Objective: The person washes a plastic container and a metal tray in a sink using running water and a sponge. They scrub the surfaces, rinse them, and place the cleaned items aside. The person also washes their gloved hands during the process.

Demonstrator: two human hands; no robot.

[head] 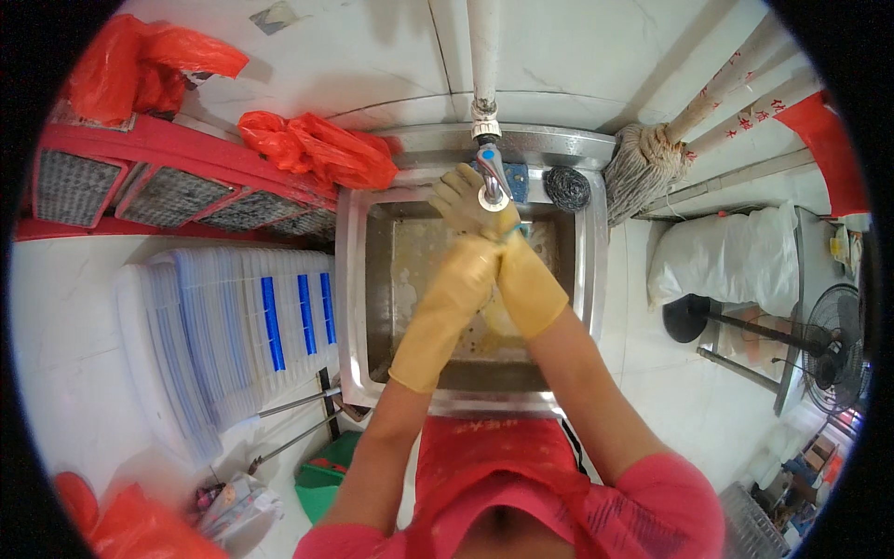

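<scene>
Both hands wear yellow rubber gloves above a stainless steel sink [353, 279]. My left hand [478, 257], slightly blurred, is closed around the wrist part of the right glove. My right hand [457, 197] reaches up and to the left below the faucet [491, 168], with its fingers spread a little and nothing seen in them. A small teal band or strip [518, 229] shows at the right wrist; what it is I cannot tell. A steel wool scourer [567, 188] and a blue scouring pad [515, 183] lie on the sink's back ledge. The basin's bottom is wet and stained.
Stacked translucent plastic lids or boxes [230, 335] stand left of the sink, below a red rack [195, 154] with red plastic bags [318, 149]. A mop head [646, 168] leans at the back right. Further right are a white bag [726, 258] and a black fan [831, 349]. A green dustpan [325, 475] is at lower left.
</scene>
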